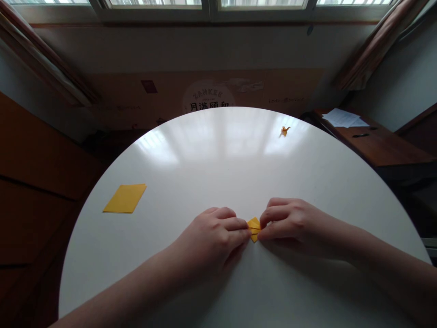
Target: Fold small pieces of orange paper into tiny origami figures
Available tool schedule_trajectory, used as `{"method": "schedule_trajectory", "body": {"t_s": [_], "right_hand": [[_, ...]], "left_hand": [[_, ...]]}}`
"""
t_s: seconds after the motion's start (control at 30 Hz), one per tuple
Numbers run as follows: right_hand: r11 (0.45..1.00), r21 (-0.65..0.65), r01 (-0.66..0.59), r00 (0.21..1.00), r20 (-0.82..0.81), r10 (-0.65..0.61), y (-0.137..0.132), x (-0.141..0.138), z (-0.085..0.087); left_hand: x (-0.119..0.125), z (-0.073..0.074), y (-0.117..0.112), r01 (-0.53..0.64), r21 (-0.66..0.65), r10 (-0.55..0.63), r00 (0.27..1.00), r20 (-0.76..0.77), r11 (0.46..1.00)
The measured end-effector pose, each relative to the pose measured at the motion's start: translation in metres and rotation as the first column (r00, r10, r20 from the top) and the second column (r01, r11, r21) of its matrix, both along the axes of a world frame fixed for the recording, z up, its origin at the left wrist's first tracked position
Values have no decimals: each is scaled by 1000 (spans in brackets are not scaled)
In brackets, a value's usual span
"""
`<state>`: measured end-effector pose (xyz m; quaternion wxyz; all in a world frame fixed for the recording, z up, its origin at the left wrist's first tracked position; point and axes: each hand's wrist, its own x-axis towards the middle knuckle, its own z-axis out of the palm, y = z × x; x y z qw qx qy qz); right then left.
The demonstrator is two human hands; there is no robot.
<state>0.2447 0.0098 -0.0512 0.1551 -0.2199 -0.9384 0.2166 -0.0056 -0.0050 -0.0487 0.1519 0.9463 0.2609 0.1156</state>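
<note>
A small piece of folded yellow paper (254, 228) lies on the round white table (218, 164) near its front. My left hand (215, 237) pinches its left side with curled fingers. My right hand (290, 223) pinches its right side, fingers pressed together. Both hands rest on the tabletop, and their fingertips cover part of the paper.
A flat stack of yellow paper squares (125, 198) sits at the table's left. A tiny finished folded yellow figure (284, 131) stands at the far right. A wooden side desk (375, 141) with white sheets (344, 118) is off to the right, a cardboard box (208, 98) behind.
</note>
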Motion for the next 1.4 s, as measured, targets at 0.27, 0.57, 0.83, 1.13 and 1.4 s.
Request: {"method": "schedule_trajectory", "body": {"t_s": [0.27,0.57,0.83,1.13,1.4], "right_hand": [[999,40,20,1000,-11,-20,2,-4,-4],[993,109,54,998,37,-59,-1,-9,-6],[993,114,39,999,16,-41,0,-7,-6],[997,73,15,999,37,-18,1,-5,-6],[981,193,9,995,96,-28,-2,-7,-3]], "left_hand": [[-1,3,0,18,-6,-18,1000,-10,1000],[-1,1,-1,9,22,-8,999,-33,1000],[-1,3,-2,-5,9,5,999,-46,1000],[-2,1,-1,-5,-36,4,999,-32,999],[0,2,-2,-9,8,10,999,-49,1000]]}}
